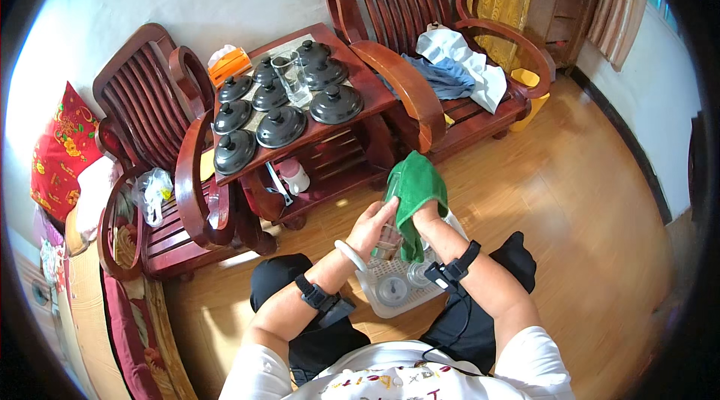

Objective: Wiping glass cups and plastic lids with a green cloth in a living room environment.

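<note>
My left hand (pixel 371 225) is closed around a clear glass vessel (pixel 388 240), held tilted in front of me. A green cloth (pixel 419 180) drapes over the vessel's upper end, and my right hand (pixel 430 220) grips the cloth from beneath, its fingers mostly hidden. Under my hands a white perforated plastic basket (pixel 374 301) rests on the floor between my legs. Clear glassware (pixel 392 290) lies in it, partly covered by my hands and the cloth.
A wooden side table (pixel 371 96) bears several black lids (pixel 281 126), a clear glass pitcher (pixel 292 82) and an orange tissue box (pixel 229 65). Wooden armchairs flank it, the right one (pixel 402 71) holding white and blue cloths (pixel 450 76). A pink-lidded white jug (pixel 295 178) stands beneath the table.
</note>
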A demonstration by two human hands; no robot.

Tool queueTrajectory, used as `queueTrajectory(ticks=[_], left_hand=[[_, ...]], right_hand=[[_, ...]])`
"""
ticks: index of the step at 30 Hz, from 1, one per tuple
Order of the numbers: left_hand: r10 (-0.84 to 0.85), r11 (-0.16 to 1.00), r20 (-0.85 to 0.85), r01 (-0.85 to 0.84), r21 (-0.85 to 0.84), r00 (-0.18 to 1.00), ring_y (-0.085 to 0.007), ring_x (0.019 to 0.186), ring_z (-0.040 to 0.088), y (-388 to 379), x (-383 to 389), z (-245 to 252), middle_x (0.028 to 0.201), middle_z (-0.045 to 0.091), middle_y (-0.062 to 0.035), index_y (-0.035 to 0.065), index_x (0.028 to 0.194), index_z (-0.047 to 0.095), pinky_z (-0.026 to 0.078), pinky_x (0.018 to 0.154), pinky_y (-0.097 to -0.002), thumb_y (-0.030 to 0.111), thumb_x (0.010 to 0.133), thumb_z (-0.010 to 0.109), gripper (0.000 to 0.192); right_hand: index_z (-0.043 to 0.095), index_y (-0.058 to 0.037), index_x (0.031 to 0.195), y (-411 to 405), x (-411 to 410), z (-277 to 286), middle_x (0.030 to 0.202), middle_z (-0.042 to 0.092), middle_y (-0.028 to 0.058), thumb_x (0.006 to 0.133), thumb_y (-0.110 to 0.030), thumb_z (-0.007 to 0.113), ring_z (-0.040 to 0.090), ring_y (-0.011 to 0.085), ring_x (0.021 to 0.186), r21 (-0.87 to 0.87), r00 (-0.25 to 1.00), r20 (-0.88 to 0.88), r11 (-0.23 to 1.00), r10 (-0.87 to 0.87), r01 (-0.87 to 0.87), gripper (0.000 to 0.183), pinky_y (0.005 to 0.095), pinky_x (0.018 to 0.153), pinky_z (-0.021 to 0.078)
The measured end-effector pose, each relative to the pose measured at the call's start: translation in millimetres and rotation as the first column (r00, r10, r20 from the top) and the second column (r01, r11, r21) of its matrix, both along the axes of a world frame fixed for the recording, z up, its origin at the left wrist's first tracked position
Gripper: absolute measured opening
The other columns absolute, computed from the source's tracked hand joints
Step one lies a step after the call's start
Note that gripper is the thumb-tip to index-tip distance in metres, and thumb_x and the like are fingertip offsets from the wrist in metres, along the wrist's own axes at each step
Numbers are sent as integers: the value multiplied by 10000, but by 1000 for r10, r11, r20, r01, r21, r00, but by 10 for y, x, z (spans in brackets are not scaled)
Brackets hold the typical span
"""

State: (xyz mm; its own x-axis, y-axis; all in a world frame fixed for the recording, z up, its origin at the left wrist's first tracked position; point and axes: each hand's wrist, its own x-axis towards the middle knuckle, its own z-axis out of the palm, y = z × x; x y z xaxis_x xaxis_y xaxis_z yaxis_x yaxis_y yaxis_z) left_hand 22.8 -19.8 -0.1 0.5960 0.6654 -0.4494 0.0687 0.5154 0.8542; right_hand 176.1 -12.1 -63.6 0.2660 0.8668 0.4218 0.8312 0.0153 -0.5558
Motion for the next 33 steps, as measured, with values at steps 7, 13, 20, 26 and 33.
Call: queueTrajectory(ticks=[7,13,20,26,33], left_hand=[[245,969,179,-246,-17,953,-137,892,552,190,-78,-256,989,591,-59,22,1127,508,443,778,-265,476,850,587,537],[68,991,197,-43,-130,978,-154,763,584,147,-91,-164,877,604,-59,68,1041,507,475,680,-290,496,878,529,458],[-114,906,482,290,-308,869,-184,698,601,163,-101,-184,840,637,-68,100,953,558,486,608,-317,635,878,361,575],[-27,972,251,84,-220,968,-180,680,593,125,-45,-241,840,628,-47,101,976,571,485,609,-310,641,881,353,590],[183,979,68,-188,75,981,-144,862,566,-56,75,-152,910,606,-30,73,1004,558,449,780,-273,497,871,544,444]], right_hand=[[546,72,1029,-180,-620,-15,1024,546,241,839,-185,435,509,375,996,-78,900,422,994,107,-82,338,463,872,387],[566,-93,934,-75,-286,-397,854,593,3,879,-189,575,566,84,760,212,323,-912,964,255,-163,111,243,653,492],[577,-83,933,-10,-93,-234,867,604,35,834,-195,605,578,141,784,153,568,-790,972,230,-181,152,290,682,485],[588,-72,933,29,-18,-48,880,616,68,789,-200,635,590,199,807,87,768,-609,979,197,-182,198,337,711,479],[604,-63,913,132,27,-223,870,629,89,737,-207,669,605,244,807,186,777,-599,977,193,-99,237,379,719,476]])
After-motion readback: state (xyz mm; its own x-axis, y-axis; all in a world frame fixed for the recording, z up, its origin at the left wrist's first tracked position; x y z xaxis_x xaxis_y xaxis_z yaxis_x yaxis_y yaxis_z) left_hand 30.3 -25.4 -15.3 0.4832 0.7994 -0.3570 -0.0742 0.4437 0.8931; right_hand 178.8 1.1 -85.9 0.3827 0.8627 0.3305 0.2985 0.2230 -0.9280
